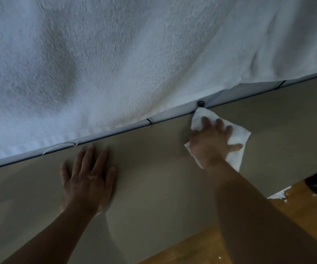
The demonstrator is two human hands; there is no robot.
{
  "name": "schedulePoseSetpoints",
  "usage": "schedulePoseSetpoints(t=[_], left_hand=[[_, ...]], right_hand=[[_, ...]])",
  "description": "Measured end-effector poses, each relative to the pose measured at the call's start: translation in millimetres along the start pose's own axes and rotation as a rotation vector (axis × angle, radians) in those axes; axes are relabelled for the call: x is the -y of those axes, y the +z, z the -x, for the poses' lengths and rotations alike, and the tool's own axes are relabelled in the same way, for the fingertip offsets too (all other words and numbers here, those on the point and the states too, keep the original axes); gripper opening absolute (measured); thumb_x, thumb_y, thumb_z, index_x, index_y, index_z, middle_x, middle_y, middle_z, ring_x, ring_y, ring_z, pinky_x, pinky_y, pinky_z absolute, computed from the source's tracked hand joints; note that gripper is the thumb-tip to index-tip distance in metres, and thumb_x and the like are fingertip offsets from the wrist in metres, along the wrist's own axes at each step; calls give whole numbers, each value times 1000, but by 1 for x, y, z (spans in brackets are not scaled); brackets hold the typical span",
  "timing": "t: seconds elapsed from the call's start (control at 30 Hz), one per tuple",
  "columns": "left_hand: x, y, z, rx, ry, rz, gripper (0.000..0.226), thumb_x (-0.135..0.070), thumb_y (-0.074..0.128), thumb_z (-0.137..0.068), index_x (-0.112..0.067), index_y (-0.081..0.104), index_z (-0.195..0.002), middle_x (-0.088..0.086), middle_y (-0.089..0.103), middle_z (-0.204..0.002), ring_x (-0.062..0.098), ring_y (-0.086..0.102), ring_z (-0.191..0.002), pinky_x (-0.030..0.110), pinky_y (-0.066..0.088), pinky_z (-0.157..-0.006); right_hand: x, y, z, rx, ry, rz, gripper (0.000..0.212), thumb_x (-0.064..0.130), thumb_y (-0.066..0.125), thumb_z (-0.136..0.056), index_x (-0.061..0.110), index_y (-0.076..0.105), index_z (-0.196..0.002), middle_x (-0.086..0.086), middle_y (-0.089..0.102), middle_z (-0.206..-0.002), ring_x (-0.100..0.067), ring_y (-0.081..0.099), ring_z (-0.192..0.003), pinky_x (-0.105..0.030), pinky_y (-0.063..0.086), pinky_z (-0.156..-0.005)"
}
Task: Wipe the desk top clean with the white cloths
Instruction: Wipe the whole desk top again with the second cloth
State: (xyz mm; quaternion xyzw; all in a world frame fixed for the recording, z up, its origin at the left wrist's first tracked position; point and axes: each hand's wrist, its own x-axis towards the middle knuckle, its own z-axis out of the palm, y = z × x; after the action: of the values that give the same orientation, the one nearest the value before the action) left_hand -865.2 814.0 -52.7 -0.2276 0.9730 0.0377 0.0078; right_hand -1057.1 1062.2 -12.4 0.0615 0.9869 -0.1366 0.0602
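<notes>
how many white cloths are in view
2: a small cloth under the right hand on the desk, a big towel draped behind its far edge. More may be hidden.

The desk [154, 178] top is flat, matt, grey-beige. A small cloth [237, 138], white, lies spread on it, with one corner touching the far edge. A big cloth [115, 63], white terry, hangs behind; its hem seems to reach that edge.
</notes>
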Motion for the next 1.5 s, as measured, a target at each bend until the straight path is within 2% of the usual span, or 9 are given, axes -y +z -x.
schedulePoseSetpoints(t=[0.13, 0.3, 0.47, 0.63, 0.73, 0.83, 1.0, 1.17, 1.5], left_hand=[[0, 1, -2, 14, 11, 3, 70, -64, 12, -97, -37, 30, -159, 4, 28, -168, 24, 17, -157, 60, 16, -123], [1, 1, -2, 15, 10, -7, 73, -66, 6, -95, -39, 22, -161, 1, 19, -172, 21, 10, -159, 57, 12, -125], [1, 0, -2, 15, 15, -4, 72, -66, 9, -96, -37, 27, -160, 3, 23, -170, 23, 14, -158, 58, 16, -123], [-1, -1, -3, 32, 8, 4, 73, -66, 8, -95, -38, 26, -160, 4, 24, -170, 25, 14, -157, 60, 17, -122], [0, 0, -4, 50, 7, 9, 75, -68, 1, -92, -42, 16, -161, 2, 15, -172, 23, 7, -159, 59, 12, -123], [1, 0, -5, 57, 5, 42, 75, -71, -1, -92, -45, 12, -161, 2, 12, -172, 24, 6, -159, 62, 12, -122], [-4, -1, -7, 87, 1, 52, 75, -68, 3, -92, -44, 18, -161, 4, 17, -171, 25, 9, -158, 70, 14, -116], [-24, -5, -13, 143, 189, -34, 67, -59, 13, -98, -37, 30, -159, 8, 27, -167, 34, 20, -156, 78, 20, -110], [-104, 4, -25, 187, 196, 12, 81, -71, -12, -79, -53, -6, -158, -1, -11, -173, 22, -15, -159, 68, 2, -122]], right_hand=[[55, 28, 73, 75, -272, 154, 87, 48, 67, -89, 33, 15, -157, -15, 10, -165, -52, 3, -152, -88, 9, -106], [36, 17, 59, 118, -505, 63, 63, 46, 54, -97, 44, 29, -155, 2, 17, -168, -32, 8, -157, -79, 10, -114], [-36, -7, -4, 31, -253, -24, 54, 47, 49, -98, 45, 39, -150, 3, 33, -161, -25, 23, -151, -79, 15, -113], [-39, 1, 32, -53, -58, -39, 56, 49, 49, -98, 42, 35, -152, 1, 27, -163, -34, 14, -154, -82, 10, -112], [-14, 24, 106, -23, -215, 31, 64, 52, 52, -95, 45, 31, -155, 0, 21, -170, -36, 11, -157, -80, 10, -113], [-7, 39, 180, -11, -467, 45, 61, 51, 56, -82, 46, 46, -142, 1, 38, -163, -37, 27, -154, -80, 20, -111], [-51, 30, 185, 34, -647, -31, 57, 50, 50, -80, 47, 48, -137, 13, 39, -160, -24, 28, -154, -71, 22, -118], [-104, 11, 129, -28, -536, -17, 55, 53, 52, -85, 42, 56, -138, 11, 47, -156, -21, 35, -150, -69, 27, -116], [-188, -29, 18, -164, -193, -84, 65, 61, 33, -85, 41, 53, -143, 8, 50, -155, -20, 37, -149, -64, 21, -121]])
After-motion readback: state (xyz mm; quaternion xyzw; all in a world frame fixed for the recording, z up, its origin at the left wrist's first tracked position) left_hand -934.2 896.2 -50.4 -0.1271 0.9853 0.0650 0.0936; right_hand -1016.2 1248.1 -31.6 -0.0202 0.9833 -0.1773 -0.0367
